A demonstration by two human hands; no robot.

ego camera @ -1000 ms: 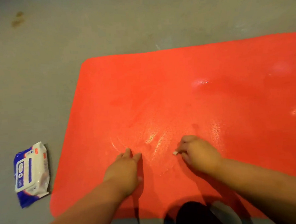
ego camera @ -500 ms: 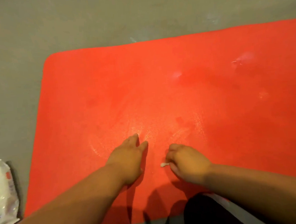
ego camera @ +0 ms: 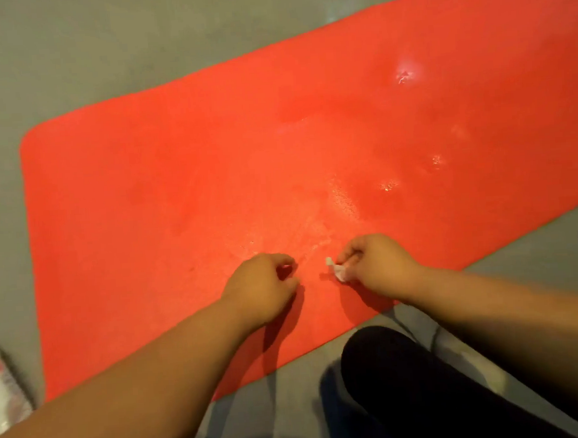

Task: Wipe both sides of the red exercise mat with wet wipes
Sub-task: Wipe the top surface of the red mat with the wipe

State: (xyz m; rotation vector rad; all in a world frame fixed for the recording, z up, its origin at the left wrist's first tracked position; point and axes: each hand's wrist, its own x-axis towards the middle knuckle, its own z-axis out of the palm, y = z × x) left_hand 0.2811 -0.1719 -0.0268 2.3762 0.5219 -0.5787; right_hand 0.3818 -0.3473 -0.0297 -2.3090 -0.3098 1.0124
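Right hand [ego camera: 375, 267] pinches a crumpled wet wipe [ego camera: 338, 272] on the red mat [ego camera: 176, 175], while left hand [ego camera: 261, 288], at its 9 o'clock, sits curled, holding nothing.

The red exercise mat [ego camera: 210, 176] lies flat on the grey floor [ego camera: 67, 46], a long rectangle with rounded corners that runs slantwise from the near left to the far right, where the frame cuts it off. Its surface is finely textured, with damp, shiny patches in the middle and a few bright wet spots further right. A small crumpled white wet wipe [ego camera: 339, 272] sits near the mat's near edge, pinched in the fingers of the right hand [ego camera: 375, 267], with only a tuft showing. The pack of wet wipes [ego camera: 0, 389] – white with a red mark, mostly cut off – lies on the floor near the mat's near-left corner.
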